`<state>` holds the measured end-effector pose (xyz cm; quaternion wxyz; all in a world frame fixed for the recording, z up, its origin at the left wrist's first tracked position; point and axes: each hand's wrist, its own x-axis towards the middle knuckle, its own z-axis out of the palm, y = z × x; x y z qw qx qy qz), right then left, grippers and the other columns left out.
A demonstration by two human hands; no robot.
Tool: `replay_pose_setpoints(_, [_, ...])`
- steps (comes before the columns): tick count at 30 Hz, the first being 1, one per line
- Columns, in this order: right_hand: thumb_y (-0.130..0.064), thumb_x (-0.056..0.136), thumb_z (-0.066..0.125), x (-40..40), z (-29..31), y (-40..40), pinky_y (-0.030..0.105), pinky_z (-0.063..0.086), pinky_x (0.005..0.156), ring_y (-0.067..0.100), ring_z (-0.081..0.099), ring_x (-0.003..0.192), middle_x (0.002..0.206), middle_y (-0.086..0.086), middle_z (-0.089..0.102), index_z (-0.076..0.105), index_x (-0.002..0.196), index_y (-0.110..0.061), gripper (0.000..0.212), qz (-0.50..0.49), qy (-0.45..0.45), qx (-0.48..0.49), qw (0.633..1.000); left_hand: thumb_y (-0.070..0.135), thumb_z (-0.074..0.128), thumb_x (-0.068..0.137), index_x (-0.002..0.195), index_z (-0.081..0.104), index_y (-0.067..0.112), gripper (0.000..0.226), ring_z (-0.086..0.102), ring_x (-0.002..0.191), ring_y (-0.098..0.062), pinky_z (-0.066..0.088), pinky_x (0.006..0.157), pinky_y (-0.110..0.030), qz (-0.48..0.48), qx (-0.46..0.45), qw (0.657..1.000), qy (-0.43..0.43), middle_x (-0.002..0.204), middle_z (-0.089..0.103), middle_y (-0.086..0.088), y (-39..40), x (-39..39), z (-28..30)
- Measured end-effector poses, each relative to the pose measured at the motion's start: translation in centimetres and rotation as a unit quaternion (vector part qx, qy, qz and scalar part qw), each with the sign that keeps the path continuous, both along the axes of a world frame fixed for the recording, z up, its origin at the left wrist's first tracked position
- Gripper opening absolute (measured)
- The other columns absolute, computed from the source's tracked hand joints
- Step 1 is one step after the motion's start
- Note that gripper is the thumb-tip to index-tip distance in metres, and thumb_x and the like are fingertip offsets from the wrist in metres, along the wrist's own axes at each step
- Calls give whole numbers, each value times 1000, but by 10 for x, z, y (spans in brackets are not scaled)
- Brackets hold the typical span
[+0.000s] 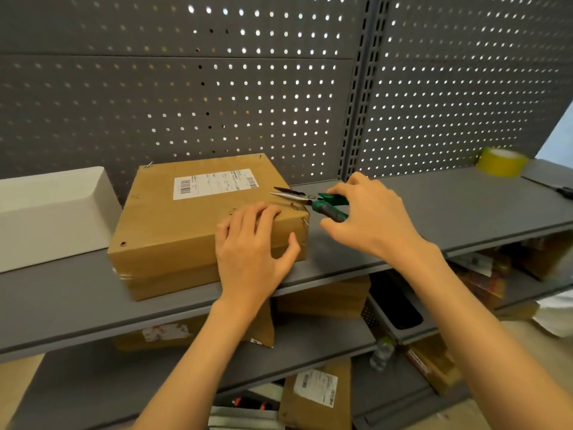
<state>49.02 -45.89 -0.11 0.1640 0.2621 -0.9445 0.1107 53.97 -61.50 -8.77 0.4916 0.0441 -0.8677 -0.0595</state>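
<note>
Pliers pinched in right hand, tips over box, left hand bracing it

- Shipping label on top of the cardboard box: white, barcodes at its left end and right corner; lines of print too small to read
- Second label on the bottom box, lower shelf: white, barcode and print, illegible
- Sticker on the middle box: white with red marks, blurred, unreadable
- No word, brand or number legible anywhere

Open shelf right of box — white tray walls left.
</note>
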Motion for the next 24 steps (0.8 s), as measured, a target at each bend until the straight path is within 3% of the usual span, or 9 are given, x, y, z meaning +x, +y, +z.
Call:
replay_pose_setpoints(9, [-44, 80, 56, -1, 5, 16, 34, 35, 79, 25, 51, 102, 110, 0, 51, 56, 124, -21, 50, 13, 13, 21, 1000, 45, 57, 78, 105, 65, 17, 40, 48, 104, -17, 31, 87, -31, 16, 7, 1000, 8, 107, 65, -5, 3, -4, -1])
replay_pose_setpoints(18, [-43, 80, 55, 4, 5, 20, 31, 31, 73, 24, 51, 92, 94, -3, 47, 63, 113, -21, 41, -1, 4, 41, 999, 45, 56, 79, 105, 65, 16, 40, 47, 104, -17, 31, 87, -31, 22, -3, 1000, 10, 107, 64, -6, 2, -4, -2])
replay_pose_setpoints(24, [-39, 78, 57, 7, 10, 18, 29, 32, 61, 24, 47, 73, 78, 0, 51, 67, 100, -18, 32, -4, 2, 43, 999, 45, 57, 78, 104, 65, 16, 40, 47, 103, -17, 31, 87, -31, 19, 1, 1000, 17, 106, 65, -6, 2, -6, -3])
